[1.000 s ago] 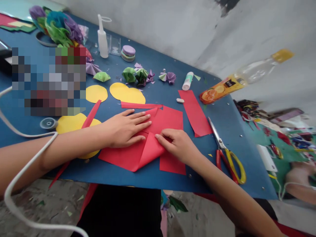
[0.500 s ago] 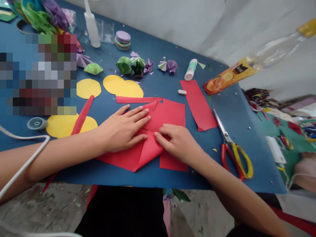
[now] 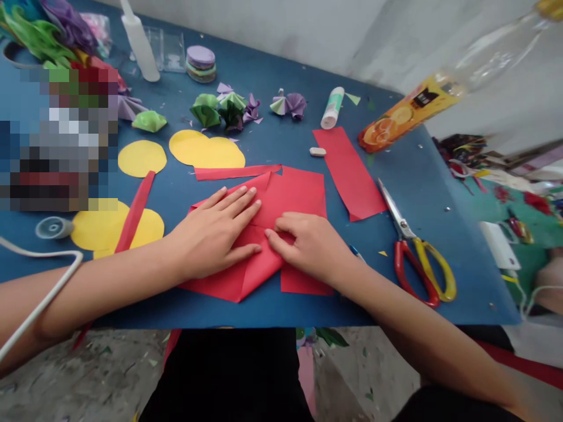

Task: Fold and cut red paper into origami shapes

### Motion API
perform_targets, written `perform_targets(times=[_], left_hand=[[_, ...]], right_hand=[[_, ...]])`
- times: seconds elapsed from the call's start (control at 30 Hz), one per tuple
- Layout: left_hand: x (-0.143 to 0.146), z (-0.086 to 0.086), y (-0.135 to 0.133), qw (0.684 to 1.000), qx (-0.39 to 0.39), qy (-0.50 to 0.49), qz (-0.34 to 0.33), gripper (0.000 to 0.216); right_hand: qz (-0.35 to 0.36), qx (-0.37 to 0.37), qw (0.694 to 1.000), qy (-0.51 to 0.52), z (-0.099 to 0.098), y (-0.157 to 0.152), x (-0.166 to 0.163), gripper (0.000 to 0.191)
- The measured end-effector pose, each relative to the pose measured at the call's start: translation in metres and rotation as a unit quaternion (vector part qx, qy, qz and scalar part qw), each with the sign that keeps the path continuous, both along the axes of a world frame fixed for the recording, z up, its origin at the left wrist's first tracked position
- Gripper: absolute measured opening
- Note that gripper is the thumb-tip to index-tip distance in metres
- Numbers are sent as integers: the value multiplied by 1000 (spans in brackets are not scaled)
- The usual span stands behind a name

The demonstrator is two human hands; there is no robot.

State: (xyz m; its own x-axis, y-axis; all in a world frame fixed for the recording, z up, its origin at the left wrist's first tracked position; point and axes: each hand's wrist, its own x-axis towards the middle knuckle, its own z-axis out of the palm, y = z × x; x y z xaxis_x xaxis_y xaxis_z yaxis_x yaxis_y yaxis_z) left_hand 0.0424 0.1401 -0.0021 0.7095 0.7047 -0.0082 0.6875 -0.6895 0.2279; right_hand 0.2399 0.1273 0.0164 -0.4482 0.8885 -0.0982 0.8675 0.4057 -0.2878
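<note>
A red paper sheet [image 3: 299, 196] lies partly folded on the blue table [image 3: 281, 146] in front of me. My left hand [image 3: 215, 231] rests flat on it with fingers stretched out, holding the fold down. My right hand [image 3: 310, 243] sits just to its right, fingers curled and fingertips pressing the folded edge of the same sheet. A folded flap of the red paper sticks out below both hands toward the table's near edge.
Red-and-yellow scissors [image 3: 416, 258] lie to the right. A red paper strip [image 3: 349, 173], a thin red strip [image 3: 235, 172], yellow paper circles [image 3: 206, 151], a glue stick [image 3: 331, 107], a glue bottle [image 3: 138, 41], folded paper flowers [image 3: 229, 108] and an orange-label bottle [image 3: 422, 105] lie beyond.
My view has shifted, so everything sits slightly higher and further left. Both hands stay on the red paper; my right fingertips have slid a little left along the fold.
</note>
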Motion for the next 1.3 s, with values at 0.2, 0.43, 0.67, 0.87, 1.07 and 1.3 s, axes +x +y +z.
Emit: perform_targets(times=[0.2,0.43,0.67,0.87,1.07,1.3], left_hand=[[1,-4,-1,1000,6,-2,2,70],[0,-9,-2,999,32,-21,-1,68],[0,-13,-3,997,58,-43,-5,64],[1,-14,-5,996,67,-52,-6,62],[2,-11,-5,997,52,-53,-5,65],[3,-2,-13,983,79,-103,-131,37]], right_hand=[[-10,57,998,-28,1,-10,8,24],[164,248,955,-8,0,-39,37,20],[190,260,947,-16,-13,-59,61,24],[195,232,953,9,-14,-60,66,27],[182,199,963,15,-13,-61,66,32],[173,195,965,11,-14,-61,67,31]])
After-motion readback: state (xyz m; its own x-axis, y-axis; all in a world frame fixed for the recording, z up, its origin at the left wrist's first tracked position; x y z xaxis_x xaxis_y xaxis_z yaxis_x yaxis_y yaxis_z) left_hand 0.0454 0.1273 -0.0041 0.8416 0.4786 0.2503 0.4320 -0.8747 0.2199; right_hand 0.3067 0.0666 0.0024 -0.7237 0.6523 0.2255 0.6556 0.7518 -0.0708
